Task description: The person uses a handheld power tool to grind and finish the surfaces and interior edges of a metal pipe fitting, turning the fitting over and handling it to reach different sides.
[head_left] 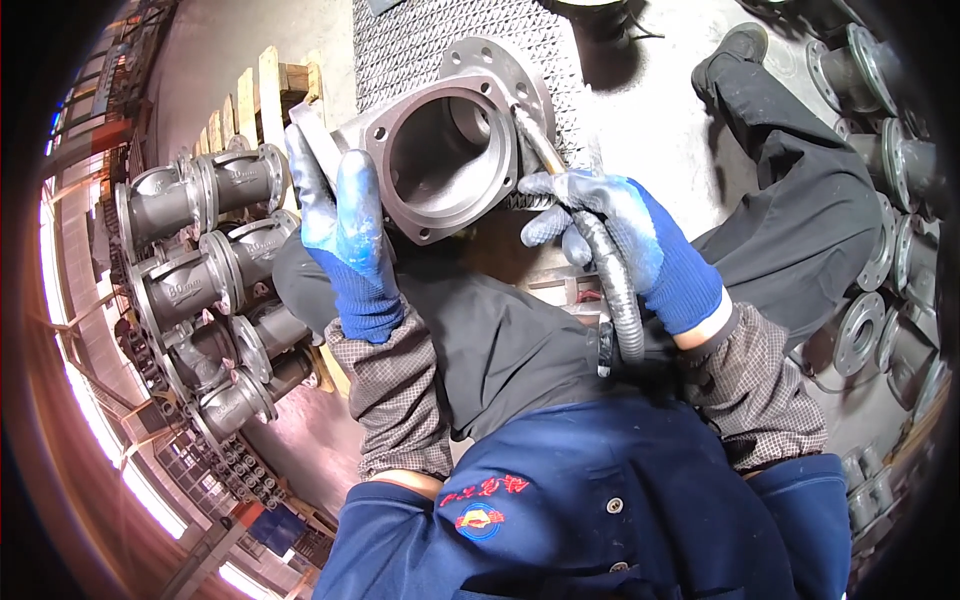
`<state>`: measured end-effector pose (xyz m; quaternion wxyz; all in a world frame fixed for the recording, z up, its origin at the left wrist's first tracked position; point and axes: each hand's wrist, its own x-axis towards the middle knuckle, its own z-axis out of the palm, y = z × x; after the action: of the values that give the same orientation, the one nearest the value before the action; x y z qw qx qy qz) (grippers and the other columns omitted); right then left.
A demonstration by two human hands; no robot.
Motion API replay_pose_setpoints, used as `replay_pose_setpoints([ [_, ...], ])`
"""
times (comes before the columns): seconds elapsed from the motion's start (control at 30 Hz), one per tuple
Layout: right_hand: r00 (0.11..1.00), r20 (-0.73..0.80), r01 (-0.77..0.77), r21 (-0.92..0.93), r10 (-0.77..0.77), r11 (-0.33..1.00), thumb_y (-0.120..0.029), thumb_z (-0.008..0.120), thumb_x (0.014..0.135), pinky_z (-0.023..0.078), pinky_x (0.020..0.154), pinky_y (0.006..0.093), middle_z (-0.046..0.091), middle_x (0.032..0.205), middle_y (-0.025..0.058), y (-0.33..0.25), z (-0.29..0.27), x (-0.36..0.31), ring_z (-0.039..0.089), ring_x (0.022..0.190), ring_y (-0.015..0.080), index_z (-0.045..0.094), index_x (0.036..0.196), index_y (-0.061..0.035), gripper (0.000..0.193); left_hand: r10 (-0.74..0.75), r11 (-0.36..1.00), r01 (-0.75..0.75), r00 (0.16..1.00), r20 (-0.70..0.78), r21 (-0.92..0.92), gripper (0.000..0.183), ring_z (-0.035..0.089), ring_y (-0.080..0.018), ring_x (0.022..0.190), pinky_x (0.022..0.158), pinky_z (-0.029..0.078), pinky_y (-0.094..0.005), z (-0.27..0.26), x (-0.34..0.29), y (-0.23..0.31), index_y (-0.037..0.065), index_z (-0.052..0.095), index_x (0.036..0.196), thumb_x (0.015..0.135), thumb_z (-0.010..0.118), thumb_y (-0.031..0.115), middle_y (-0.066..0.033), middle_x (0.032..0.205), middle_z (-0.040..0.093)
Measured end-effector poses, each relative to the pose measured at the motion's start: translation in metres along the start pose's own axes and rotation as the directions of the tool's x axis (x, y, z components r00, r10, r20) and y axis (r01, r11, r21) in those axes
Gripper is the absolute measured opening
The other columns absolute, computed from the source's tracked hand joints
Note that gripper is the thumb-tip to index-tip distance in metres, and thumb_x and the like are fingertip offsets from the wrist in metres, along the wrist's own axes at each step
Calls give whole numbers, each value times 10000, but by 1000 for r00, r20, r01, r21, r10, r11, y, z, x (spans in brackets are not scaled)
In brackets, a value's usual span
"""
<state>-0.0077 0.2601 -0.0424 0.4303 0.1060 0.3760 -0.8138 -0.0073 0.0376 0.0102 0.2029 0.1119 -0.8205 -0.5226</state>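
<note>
Before me is a grey cast-metal valve body [462, 190]. Its wide round bore, framed by a squarish flange with bolt holes, faces me, and a round flange stands behind it. My left hand [350, 225], in a blue-and-white coated glove, is closed on the flange at its left side, thumb upright on the near face. In my similarly gloved right hand [610, 225] is a slim rod-shaped tool [541, 146]. Its tip reaches the edge between the two flanges; whether it touches cannot be made out. A ribbed grey hose [624, 310] runs down from that hand.
A textured grey mat [400, 55] lies beyond the valve body. Several flanged valve bodies [185, 285] are stacked at left by a wooden pallet [270, 95]. More flanged castings [862, 335] line the right side, close to my outstretched leg [800, 200].
</note>
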Motion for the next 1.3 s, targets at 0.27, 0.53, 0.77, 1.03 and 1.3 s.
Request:
replay_pose_setpoints([
  [0.27,997,15,72,-195,-70,978,-280,428,941,425,470,189,679,853,142,-4,0,-2,523,521,98,555,1169,44,416,172,929,-186,982,72,319,596,498,-118,1071,911,403,-230,-14,2,-21,-9,278,1429,905,542,98,-99,1311,479],
  [0.53,986,113,142,-196,-122,970,-258,446,945,416,442,175,680,854,147,-4,-15,6,526,519,83,552,1167,52,396,-9,1000,9,1000,-19,-18,577,503,-95,995,884,405,-211,-2,0,-6,23,294,1434,911,528,95,-60,1245,502],
  [0.77,994,76,77,-66,-72,995,-277,498,926,416,428,180,674,857,169,-6,-16,6,530,515,88,551,1171,45,408,228,927,-220,974,12,303,308,609,-302,953,753,514,-305,-6,5,-14,16,559,1163,858,543,-22,-260,1325,462],
  [1.03,989,10,148,-166,-148,975,-279,467,933,430,463,189,675,792,135,8,-7,0,541,539,87,553,1178,55,423,147,986,-143,988,-37,81,290,586,-306,1032,787,508,-320,0,1,-10,22,552,1178,892,523,-14,-245,1350,443],
  [1.3,999,-4,47,-107,-48,993,-276,475,931,443,471,199,680,849,147,-1,-5,-2,555,553,99,547,1187,44,417,148,986,-148,989,7,73,348,549,-320,1107,890,464,-356,-4,-1,-8,8,511,1241,895,523,-28,-247,1359,429],
])
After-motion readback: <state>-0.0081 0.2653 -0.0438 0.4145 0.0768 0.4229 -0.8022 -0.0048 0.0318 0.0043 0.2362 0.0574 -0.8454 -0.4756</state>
